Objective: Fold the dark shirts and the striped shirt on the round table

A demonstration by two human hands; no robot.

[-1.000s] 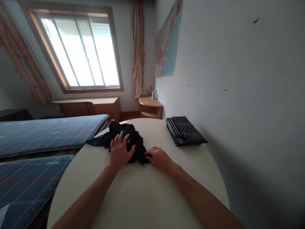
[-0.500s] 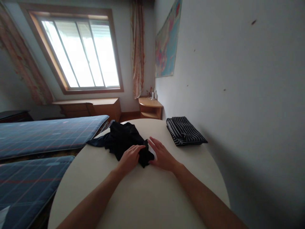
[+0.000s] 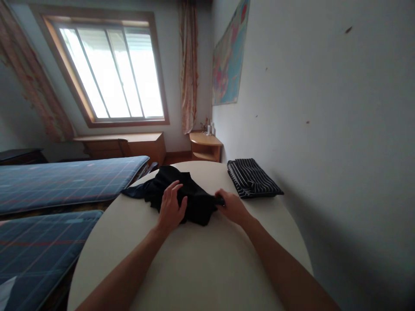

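Observation:
A crumpled black cloth (image 3: pixel 199 203) lies on the round cream table (image 3: pixel 201 268), with a dark tail reaching the table's left edge. My left hand (image 3: pixel 171 207) is over the middle of the cloth, fingers spread and nothing gripped. On the right, my right hand (image 3: pixel 231 206) has its fingers closed on the cloth's right end, pulled into a narrow bunch. A folded black-and-white striped cloth (image 3: pixel 254 178) sits behind and to the right of my right hand, apart from the black one.
Two mattresses with blue plaid covers (image 3: pixel 71 179) lie left of the table. The white wall (image 3: pixel 340 151) runs close along the right. Beyond the table are a wooden corner shelf (image 3: pixel 205 139) and a low wooden desk (image 3: pixel 145 138) under the window.
My right hand has moved right and closed on the cloth's end, stretching it. My left hand has come off the near fold, shifted slightly left and spread its fingers.

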